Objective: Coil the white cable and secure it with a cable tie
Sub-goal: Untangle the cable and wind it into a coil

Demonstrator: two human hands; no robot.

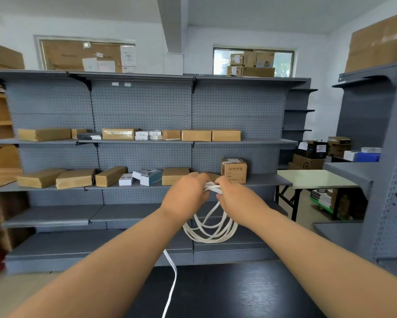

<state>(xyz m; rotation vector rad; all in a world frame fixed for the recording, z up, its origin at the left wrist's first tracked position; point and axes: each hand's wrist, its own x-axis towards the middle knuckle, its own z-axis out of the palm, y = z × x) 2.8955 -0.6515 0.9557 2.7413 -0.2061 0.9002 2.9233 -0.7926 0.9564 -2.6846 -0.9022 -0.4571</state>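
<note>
The white cable point(210, 230) hangs in several loops below my two hands, held up at chest height in front of the shelving. My left hand point(186, 195) grips the top of the bundle from the left. My right hand point(233, 195) grips it from the right, fingers pinched on the gathered strands between both hands. One loose strand of the cable drops from under my left forearm down across the black table point(238, 292) to the bottom edge of the view. No cable tie is visible.
Grey pegboard shelving point(144, 141) fills the wall ahead, with several brown parcels and small white boxes on two shelves. A brown cardboard box point(234, 169) stands just behind my hands. A pale green folding table point(314, 177) and more shelving stand at the right.
</note>
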